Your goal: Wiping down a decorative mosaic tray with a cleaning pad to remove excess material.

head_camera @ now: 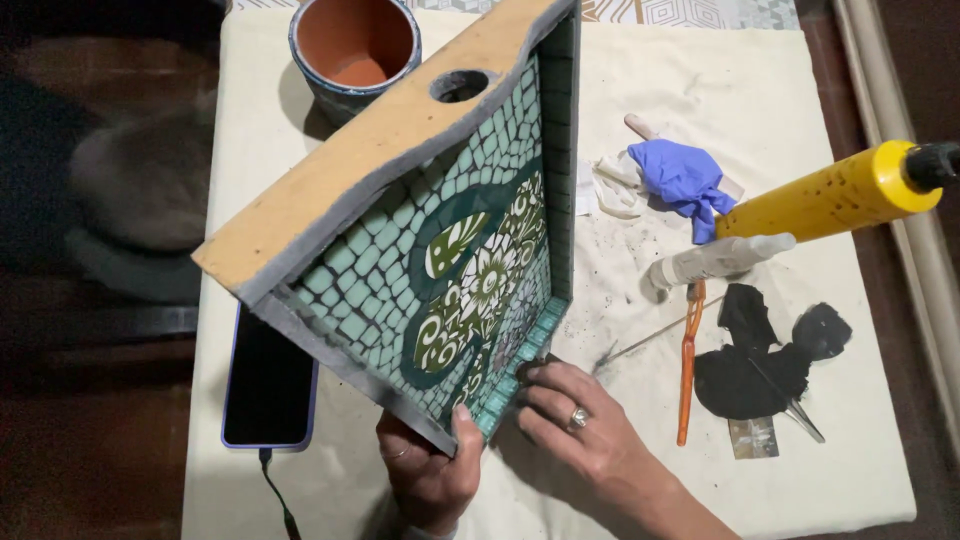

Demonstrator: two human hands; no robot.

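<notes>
A wooden tray (pixel 370 150) lined with green and white mosaic tiles stands tilted on its edge on a cloth-covered table (pixel 640 500). My left hand (pixel 432 470) grips its lower near corner, thumb over the rim. My right hand (pixel 580 425), with a ring on one finger, presses its fingertips against the tiled lower corner of the tray, holding a small dark piece there. A floral tile pattern (pixel 480 280) fills the tray's middle.
A terracotta pot (pixel 355 45) stands at the back. A phone (pixel 268 385) on a cable lies left of the tray. To the right lie a blue glove (pixel 685 180), a yellow tube (pixel 830 195), a white nozzle (pixel 715 260), an orange tool (pixel 688 365) and a black rag (pixel 760 365).
</notes>
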